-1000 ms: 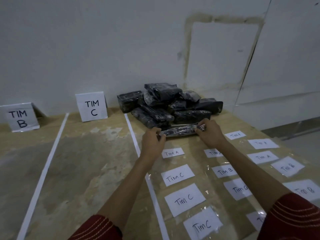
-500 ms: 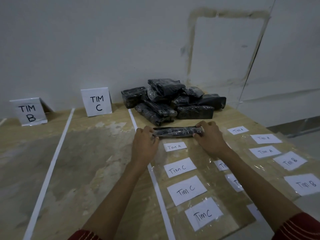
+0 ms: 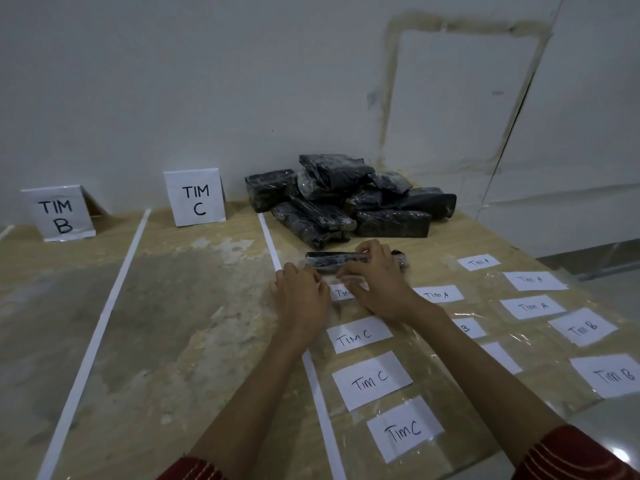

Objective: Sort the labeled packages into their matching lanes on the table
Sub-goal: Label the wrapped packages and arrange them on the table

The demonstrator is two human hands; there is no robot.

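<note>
Right hand (image 3: 377, 284) has its fingers round the package (image 3: 323, 263), just in front of the pile (image 3: 349, 199). Left hand (image 3: 301, 299) is at its left end, can't see the grip.

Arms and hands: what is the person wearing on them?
Dark red sleeves, the left sleeve and the right sleeve, each with thin paler stripes near the cuff, end high up the forearms. Below them the arms are bare. The left hand and right hand wear no gloves, and no watch shows at either wrist.
</note>
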